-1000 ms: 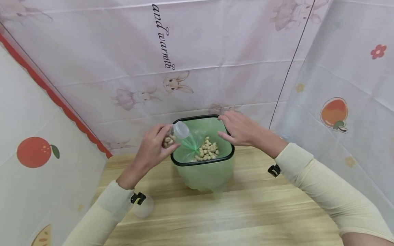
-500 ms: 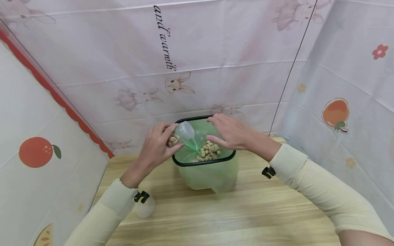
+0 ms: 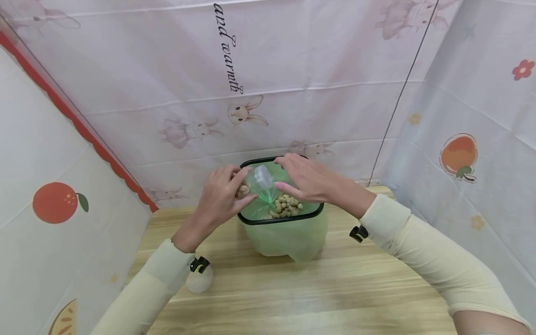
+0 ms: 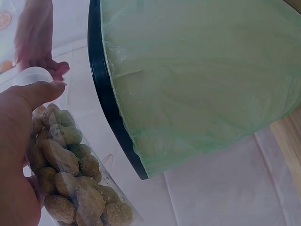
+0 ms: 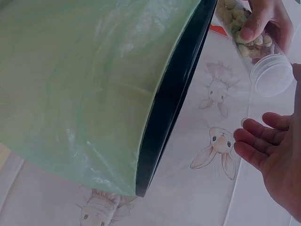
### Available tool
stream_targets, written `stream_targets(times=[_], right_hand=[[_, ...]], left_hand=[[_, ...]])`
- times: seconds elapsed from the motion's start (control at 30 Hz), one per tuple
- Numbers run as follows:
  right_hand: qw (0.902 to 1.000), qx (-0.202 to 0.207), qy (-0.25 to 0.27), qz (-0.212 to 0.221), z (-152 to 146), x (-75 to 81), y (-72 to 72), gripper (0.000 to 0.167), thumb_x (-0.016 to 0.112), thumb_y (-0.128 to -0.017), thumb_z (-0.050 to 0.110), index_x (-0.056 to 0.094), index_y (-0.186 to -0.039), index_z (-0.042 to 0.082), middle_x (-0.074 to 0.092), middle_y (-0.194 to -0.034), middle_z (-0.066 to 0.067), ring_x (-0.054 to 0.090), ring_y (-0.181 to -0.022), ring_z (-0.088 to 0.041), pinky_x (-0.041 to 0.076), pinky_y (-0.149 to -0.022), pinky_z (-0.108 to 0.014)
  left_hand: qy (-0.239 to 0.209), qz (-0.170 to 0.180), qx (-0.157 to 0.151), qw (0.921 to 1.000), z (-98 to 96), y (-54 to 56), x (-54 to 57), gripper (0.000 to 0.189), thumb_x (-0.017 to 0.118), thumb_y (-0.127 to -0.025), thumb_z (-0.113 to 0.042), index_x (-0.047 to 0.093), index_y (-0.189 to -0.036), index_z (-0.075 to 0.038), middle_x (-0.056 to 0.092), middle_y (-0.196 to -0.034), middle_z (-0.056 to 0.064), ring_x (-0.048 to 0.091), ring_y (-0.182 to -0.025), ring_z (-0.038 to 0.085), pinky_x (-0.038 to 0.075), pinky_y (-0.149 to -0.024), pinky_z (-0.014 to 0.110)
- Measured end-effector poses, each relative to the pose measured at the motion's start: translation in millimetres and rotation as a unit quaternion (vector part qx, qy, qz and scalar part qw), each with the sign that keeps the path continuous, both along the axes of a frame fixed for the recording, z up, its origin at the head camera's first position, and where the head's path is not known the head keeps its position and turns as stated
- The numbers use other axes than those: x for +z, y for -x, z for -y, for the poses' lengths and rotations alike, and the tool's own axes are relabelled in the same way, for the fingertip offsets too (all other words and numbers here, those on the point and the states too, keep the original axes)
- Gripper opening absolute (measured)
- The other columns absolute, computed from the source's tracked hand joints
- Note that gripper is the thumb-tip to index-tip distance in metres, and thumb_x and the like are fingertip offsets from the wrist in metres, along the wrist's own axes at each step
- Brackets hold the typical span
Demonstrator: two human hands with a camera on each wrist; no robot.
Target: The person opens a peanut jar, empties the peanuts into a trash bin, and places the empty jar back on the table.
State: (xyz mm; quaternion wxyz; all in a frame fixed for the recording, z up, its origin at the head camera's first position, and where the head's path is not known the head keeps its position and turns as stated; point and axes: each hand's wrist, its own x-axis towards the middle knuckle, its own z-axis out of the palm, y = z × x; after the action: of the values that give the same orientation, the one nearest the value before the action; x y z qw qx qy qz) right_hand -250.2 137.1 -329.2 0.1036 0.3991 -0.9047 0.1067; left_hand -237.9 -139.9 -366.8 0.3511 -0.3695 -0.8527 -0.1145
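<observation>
Beside the jar [image 5: 257, 51], the right hand [image 3: 306, 179] hovers, fingers [image 5: 251, 153] seemingly slightly bent.

A small draped booth [image 3: 343, 111] — rabbit- and fruit-print cloth [image 3: 159, 60] on three sides, wood-grain tabletop [image 3: 301, 298] between.

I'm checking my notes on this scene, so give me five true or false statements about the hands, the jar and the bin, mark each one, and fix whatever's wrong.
1. The left hand holds a clear jar. True.
2. The jar is empty. False: peanuts show through its clear wall.
3. Loose peanuts lie inside the bin. True.
4. The right hand holds a second jar. False: the right hand holds nothing.
5. The bin, with its black rim, stands upright on the table. True.
</observation>
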Motion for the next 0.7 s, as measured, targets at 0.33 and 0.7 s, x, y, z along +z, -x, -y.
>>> stream_targets(times=[0.33, 0.7], right_hand=[[0.9984, -0.01, 0.031, 0.047, 19.7, 2.6, -1.1, 0.068, 0.043, -0.108, 0.05, 0.036, -0.156, 0.002, 0.059, -0.142, -0.018, 0.06, -0.125, -0.03, 0.051, -0.104, -0.05], [0.9968, -0.025, 0.05, 0.058, 28.9, -3.6, -1.9, 0.062, 0.036, -0.109, 0.047, 0.043, -0.147, -0.001, 0.064, -0.122, -0.017, 0.065, -0.105, -0.027, 0.056, -0.088, -0.044]], left_hand=[[0.013, -0.013, 0.0, 0.9998, -9.7, -0.1, 3.6, 0.072, 0.091, -0.079, -0.039, 0.061, -0.136, -0.007, 0.065, -0.109, 0.015, 0.061, -0.091, 0.032, 0.051, -0.076, 0.046], [0.025, -0.024, 0.011, 0.9994, -17.9, -3.1, 3.1, 0.071, 0.088, -0.081, -0.042, 0.061, -0.137, -0.007, 0.065, -0.11, 0.014, 0.061, -0.093, 0.031, 0.051, -0.077, 0.045]])
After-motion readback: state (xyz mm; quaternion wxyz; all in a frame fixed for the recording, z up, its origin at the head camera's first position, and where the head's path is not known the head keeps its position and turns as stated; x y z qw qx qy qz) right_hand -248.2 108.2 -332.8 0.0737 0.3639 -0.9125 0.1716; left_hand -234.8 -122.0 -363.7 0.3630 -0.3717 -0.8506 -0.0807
